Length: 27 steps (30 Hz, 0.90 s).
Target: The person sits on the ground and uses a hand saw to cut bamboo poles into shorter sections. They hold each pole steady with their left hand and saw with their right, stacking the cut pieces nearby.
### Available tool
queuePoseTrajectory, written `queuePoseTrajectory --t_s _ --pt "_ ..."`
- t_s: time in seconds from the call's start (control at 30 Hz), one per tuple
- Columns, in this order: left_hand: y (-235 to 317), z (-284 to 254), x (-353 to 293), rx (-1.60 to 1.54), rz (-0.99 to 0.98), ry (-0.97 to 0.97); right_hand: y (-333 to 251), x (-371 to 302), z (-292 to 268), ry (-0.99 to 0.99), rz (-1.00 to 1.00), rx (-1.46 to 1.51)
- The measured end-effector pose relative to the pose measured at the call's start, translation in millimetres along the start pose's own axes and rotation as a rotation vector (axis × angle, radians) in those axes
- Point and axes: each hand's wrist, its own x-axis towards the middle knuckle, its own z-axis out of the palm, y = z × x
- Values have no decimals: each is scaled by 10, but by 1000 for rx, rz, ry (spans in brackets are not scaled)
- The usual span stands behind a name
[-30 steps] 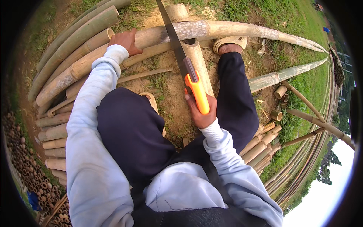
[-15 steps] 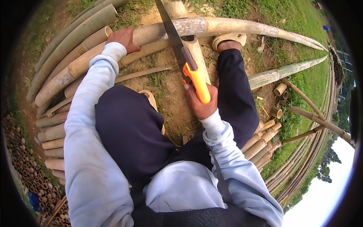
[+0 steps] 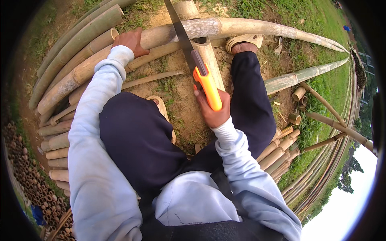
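A long bamboo pole (image 3: 241,27) lies crosswise in front of me, over a shorter bamboo piece (image 3: 209,60) that points toward me. My left hand (image 3: 130,42) grips the pole left of the saw, fingers wrapped over it. In my right hand (image 3: 215,108) is the orange handle of a hand saw (image 3: 183,36). Its dark blade lies across the pole, between my left hand and the pale blotched stretch. Whether the teeth sit in a cut cannot be made out.
Several bamboo poles (image 3: 80,38) are stacked at the left, with many cut rings (image 3: 44,197) below them. A green pole (image 3: 305,76) and a bundle of cut lengths (image 3: 277,154) lie at the right. My sandalled foot (image 3: 244,44) is close to the pole.
The saw and my right hand have shifted very slightly to the left. My left hand stays at the same spot on the pole.
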Motion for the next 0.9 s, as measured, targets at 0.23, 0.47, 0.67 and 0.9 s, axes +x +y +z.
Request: queuePoseTrajectory --t_s 0.23,0.47,0.67,0.9 --pt "-86 -70 -2 7 13 -28 -7 -290 -3 -23 82 -25" --pt "-7 -76 -33 -36 -15 -59 -40 -663 -338 -60 156 0" --pt "-28 -105 -6 -39 20 -26 0 698 287 -9 -19 50" --pt "-32 -81 13 -8 4 -3 18 569 398 81 -128 106"
